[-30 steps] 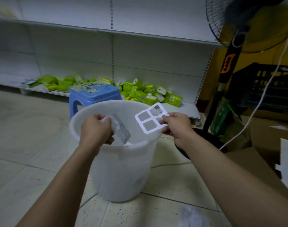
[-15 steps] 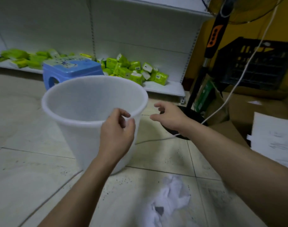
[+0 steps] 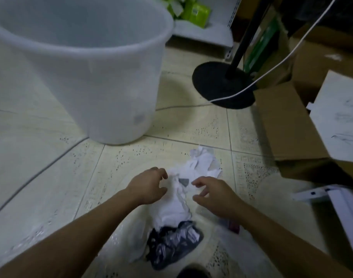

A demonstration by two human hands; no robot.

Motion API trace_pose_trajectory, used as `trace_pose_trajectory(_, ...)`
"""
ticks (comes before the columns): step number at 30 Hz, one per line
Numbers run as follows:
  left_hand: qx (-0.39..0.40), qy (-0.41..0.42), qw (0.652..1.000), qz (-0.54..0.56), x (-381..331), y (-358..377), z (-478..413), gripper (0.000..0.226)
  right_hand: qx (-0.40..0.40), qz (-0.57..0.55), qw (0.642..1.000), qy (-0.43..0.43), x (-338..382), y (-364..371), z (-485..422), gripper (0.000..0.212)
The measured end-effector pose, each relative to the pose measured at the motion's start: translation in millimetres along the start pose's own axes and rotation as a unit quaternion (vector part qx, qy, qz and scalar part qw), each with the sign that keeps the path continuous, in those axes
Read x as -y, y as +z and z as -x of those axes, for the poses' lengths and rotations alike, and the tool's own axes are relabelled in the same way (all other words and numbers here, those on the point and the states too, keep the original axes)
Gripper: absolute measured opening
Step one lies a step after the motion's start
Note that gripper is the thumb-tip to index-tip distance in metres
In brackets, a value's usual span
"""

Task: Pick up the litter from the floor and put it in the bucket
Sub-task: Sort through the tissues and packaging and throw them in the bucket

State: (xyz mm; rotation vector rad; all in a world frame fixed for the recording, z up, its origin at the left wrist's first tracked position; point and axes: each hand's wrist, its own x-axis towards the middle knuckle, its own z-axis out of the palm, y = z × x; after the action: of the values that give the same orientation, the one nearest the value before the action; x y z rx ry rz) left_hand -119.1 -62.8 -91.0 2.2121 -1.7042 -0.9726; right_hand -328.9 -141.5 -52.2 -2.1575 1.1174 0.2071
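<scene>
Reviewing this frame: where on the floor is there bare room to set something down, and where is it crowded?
Bare tile lies left of the left hand, in front of the bucket, and between the bucket and the fan base. It is crowded around the white crumpled paper, the dark plastic bag and the right hand, and by the cardboard boxes to the right.

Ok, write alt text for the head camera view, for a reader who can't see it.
Two bare hands, left hand and right hand, reach down with open fingers on either side of crumpled white paper on a tiled floor. A dark plastic bag lies nearer; a white bucket stands beyond, left.
</scene>
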Motion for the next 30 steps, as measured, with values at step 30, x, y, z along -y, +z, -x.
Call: trace_pose_trajectory(30,-0.074,-0.142,0.976,0.147,25.0,55.9,-20.7,0.049,-0.147,-0.234,0.961,0.023,3.2,43.3,-10.2,0.026)
